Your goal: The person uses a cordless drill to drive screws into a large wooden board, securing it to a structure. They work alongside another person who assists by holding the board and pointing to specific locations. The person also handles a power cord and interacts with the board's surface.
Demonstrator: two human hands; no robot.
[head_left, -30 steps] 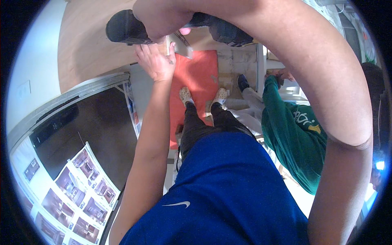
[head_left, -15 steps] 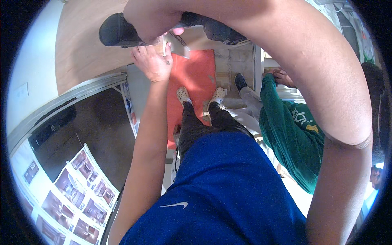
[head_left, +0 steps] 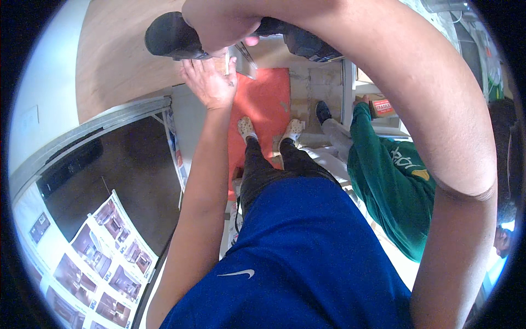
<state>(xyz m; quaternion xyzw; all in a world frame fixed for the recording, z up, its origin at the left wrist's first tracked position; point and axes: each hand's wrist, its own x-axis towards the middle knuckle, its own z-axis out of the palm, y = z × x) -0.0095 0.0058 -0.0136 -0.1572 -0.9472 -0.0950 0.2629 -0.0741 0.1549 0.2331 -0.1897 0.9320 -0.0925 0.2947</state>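
My right hand (head_left: 219, 24) reaches over from the right in a wide arc and is closed around a black power tool (head_left: 170, 35) at the top of the view. The tool lies against a light wooden panel (head_left: 120, 66). Just below it, my left hand (head_left: 211, 82) is spread flat on the panel's edge, fingers pointing up. A thin pale strip (head_left: 226, 63) stands upright beside its fingertips; whether the fingers grip it is unclear. My blue shirt and dark trousers fill the lower middle.
An orange mat (head_left: 266, 109) lies under my pale shoes. A person in a green top (head_left: 394, 175) crouches to my right near a cardboard box (head_left: 378, 104). At lower left are a dark surface (head_left: 109, 175) and sheets of printed photos (head_left: 93, 257).
Almost nothing: the tool and both hands have shifted only slightly and stay against the wooden panel.
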